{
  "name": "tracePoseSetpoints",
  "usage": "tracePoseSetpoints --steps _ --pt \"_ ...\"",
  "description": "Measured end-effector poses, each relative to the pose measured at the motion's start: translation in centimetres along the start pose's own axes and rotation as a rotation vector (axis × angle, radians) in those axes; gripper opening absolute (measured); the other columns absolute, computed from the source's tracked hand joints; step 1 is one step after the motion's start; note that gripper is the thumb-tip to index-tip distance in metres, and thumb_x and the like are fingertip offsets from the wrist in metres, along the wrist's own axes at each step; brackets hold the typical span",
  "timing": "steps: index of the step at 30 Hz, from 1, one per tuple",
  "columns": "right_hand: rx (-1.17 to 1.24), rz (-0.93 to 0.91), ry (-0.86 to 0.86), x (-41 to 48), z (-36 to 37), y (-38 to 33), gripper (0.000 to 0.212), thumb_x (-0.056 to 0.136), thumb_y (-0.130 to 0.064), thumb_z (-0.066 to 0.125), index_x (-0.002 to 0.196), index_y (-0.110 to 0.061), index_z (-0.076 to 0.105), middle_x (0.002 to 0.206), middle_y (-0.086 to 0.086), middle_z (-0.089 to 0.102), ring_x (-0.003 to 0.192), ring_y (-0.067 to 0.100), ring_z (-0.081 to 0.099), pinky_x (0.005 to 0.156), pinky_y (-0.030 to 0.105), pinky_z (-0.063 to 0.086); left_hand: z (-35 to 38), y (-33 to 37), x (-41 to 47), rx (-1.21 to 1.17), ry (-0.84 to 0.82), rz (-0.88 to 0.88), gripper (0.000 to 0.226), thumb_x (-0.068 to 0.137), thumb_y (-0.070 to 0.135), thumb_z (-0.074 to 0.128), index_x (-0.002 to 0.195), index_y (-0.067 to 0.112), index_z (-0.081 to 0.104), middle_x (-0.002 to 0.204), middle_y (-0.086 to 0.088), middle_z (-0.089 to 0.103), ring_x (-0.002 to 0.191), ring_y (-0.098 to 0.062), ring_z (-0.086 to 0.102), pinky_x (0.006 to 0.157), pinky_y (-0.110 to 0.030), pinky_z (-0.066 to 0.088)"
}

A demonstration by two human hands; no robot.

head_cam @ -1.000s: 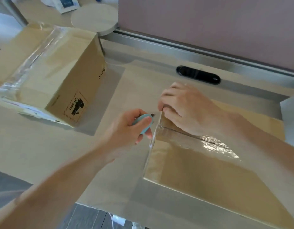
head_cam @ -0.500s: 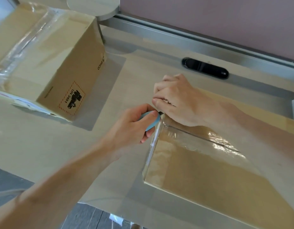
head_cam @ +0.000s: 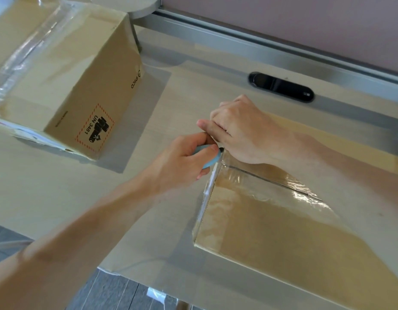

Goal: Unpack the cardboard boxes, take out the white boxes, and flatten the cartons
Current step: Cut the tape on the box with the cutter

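On the pale, matte counter [head_cam: 193,90] the near carton [head_cam: 283,231] lies sealed under glossy, wrinkled tape [head_cam: 271,186]; a second carton [head_cam: 66,70] is seen well apart. Its far corner is gripped by the right hand [head_cam: 245,128]. In the left hand [head_cam: 180,162], the grip is closed on a rounded blue cutter [head_cam: 212,158], now brought against that corner, so slitting is judged imminent.

Bench [head_cam: 59,198]: pale wood-grain top.
Oval slot [head_cam: 280,86]: black, set into the bench near its far edge.
Rail [head_cam: 260,42]: grey metal, along the far edge.
Partition [head_cam: 305,16]: mauve, behind the rail.
Floor [head_cam: 108,294]: grey planks, below the near edge.
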State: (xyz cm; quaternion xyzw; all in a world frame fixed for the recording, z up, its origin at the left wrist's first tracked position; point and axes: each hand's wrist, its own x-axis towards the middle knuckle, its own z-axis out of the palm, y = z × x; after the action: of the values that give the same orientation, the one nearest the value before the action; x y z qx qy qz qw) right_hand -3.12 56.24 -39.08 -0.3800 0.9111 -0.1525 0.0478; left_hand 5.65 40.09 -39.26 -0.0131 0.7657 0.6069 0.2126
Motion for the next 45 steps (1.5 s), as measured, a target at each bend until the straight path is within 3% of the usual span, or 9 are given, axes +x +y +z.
tracePoseSetpoints --steps 7,11,16,19,25,34,41,45 --pt "-0.014 0.012 -0.001 0.1 0.1 -0.2 0.064 0.111 -0.043 0.031 0.060 -0.012 0.053 0.058 -0.001 0.054 0.066 0.021 0.056 0.096 0.035 0.034 -0.5 0.5 -0.1 0.256 0.005 0.098 0.028 0.096 0.027 0.052 0.082 0.003 0.058 0.059 0.003 0.040 0.049 -0.011 0.038 0.049 -0.028 0.031" --pt "-0.026 0.006 0.024 0.2 0.0 -0.1 0.063 0.112 -0.041 0.031 0.057 -0.013 0.049 0.057 0.002 0.053 0.063 0.025 0.056 0.090 0.033 0.033 -0.2 0.8 0.1 0.270 0.025 0.103 0.024 0.101 0.014 0.051 0.084 -0.002 0.056 0.057 0.005 0.037 0.047 -0.008 0.036 0.046 -0.020 0.028" --pt "-0.040 0.010 0.013 0.0 0.1 -0.5 0.065 0.111 -0.041 0.030 0.055 -0.012 0.046 0.055 0.004 0.051 0.059 0.025 0.052 0.097 0.038 0.037 -0.5 0.5 -0.4 0.148 -0.020 0.032 0.033 0.089 0.033 0.050 0.083 0.003 0.061 0.062 -0.001 0.041 0.050 -0.014 0.039 0.054 -0.031 0.029" --pt "-0.040 0.008 0.016 0.0 0.0 -0.6 0.065 0.111 -0.041 0.030 0.054 -0.013 0.043 0.054 0.004 0.049 0.059 0.025 0.051 0.097 0.038 0.037 -0.1 0.5 -0.7 0.187 0.034 0.038 0.031 0.094 0.029 0.053 0.081 0.002 0.059 0.059 0.003 0.040 0.049 -0.013 0.038 0.049 -0.028 0.029" --pt "-0.032 -0.007 0.029 0.1 -0.1 -0.6 0.065 0.111 -0.039 0.029 0.054 -0.013 0.043 0.055 0.006 0.052 0.061 0.029 0.054 0.087 0.035 0.033 0.7 0.9 -1.1 0.239 0.084 0.074 0.030 0.101 0.018 0.050 0.088 -0.007 0.059 0.061 -0.001 0.040 0.056 -0.017 0.036 0.051 -0.036 0.029" --pt "-0.024 0.007 0.050 0.0 -0.2 -0.8 0.066 0.113 -0.033 0.034 0.050 -0.013 0.033 0.047 0.003 0.037 0.053 0.028 0.048 0.078 0.030 0.025 0.9 0.3 -2.4 0.277 0.108 0.070 0.033 0.101 0.025 0.052 0.079 0.002 0.059 0.056 0.005 0.040 0.049 -0.010 0.034 0.045 -0.023 0.027" --pt "0.029 0.020 0.068 -0.1 -0.2 -0.8 0.066 0.112 -0.033 0.037 0.049 -0.015 0.034 0.045 0.000 0.036 0.053 0.026 0.050 0.076 0.023 0.023 0.8 -0.4 -3.5 0.280 0.079 0.065 0.032 0.102 0.027 0.053 0.075 0.011 0.060 0.058 0.006 0.045 0.051 -0.009 0.038 0.049 -0.028 0.032" --pt "0.051 0.030 0.084 -0.2 -0.2 -0.7 0.066 0.112 -0.034 0.037 0.050 -0.012 0.033 0.050 0.010 0.045 0.052 0.029 0.047 0.069 0.020 0.018 0.7 -0.9 -3.9 0.266 0.076 0.061 0.034 0.101 0.034 0.051 0.074 0.014 0.058 0.055 0.009 0.044 0.050 -0.008 0.038 0.051 -0.027 0.032"
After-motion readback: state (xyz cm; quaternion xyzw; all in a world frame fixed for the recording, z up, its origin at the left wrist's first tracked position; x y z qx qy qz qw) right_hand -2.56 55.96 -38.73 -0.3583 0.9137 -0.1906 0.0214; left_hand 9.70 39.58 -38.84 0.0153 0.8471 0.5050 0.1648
